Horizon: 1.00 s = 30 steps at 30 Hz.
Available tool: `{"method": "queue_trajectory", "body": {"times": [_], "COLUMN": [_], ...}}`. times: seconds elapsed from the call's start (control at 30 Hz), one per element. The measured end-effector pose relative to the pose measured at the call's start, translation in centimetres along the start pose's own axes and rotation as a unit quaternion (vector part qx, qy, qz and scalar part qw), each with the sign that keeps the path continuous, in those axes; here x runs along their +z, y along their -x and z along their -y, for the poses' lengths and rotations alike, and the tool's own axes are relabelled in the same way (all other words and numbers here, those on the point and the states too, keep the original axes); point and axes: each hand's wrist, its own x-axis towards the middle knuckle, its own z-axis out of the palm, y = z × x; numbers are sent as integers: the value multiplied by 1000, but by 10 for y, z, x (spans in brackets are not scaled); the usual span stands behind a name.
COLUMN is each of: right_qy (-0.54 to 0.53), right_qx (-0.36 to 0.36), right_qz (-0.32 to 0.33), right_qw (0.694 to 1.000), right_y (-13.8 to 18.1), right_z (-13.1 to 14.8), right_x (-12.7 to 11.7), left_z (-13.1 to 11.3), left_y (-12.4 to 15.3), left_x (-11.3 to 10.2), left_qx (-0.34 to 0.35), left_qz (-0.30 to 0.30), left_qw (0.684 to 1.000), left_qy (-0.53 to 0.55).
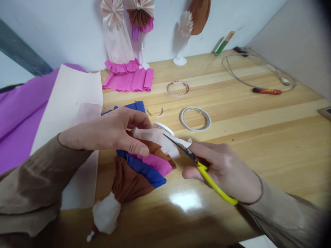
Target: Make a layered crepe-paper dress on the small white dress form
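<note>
My left hand point(111, 132) is closed on the upper edge of a layered crepe-paper dress point(134, 181), its thumb pressed over the ruffles. The layers run white, brown, pink, blue and brown, down to a white bodice point(106, 213) at the lower left. In my right hand point(223, 168) is a pair of scissors point(216, 186) with yellow handles. The blades point left and lie across the white layer point(165, 144), with a strip of white paper beside them. A white round base point(163, 128) shows partly behind the dress.
Two tape rolls point(196, 119) lie beyond my hands, one behind the other. Pink pleated paper point(129, 80) and paper dresses point(117, 38) on stands are at the back. Purple paper point(23, 113) and a cream sheet point(69, 96) cover the left. A cable point(230, 70) with a red-handled tool point(267, 91) lies right.
</note>
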Motion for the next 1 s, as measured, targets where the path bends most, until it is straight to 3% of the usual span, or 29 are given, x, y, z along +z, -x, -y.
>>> {"method": "queue_trajectory", "body": {"times": [0.23, 0.43, 0.7, 1.0], "right_qy": [-10, -51, 10, 79], "right_qx": [5, 40, 3, -25], "right_qz": [-2, 51, 47, 51], "right_qw": [1000, 997, 999, 995], "right_y": [6, 9, 4, -8], "right_z": [-4, -7, -9, -4], "right_x": [-2, -2, -7, -15], "left_z": [3, 1, 2, 6], "left_y": [-3, -6, -7, -8], "left_x": [3, 9, 11, 13], "left_qx": [-24, -20, 47, 53], "left_qz": [32, 19, 24, 31], "left_qw": [998, 999, 999, 997], "left_qy": [44, 34, 14, 46]}}
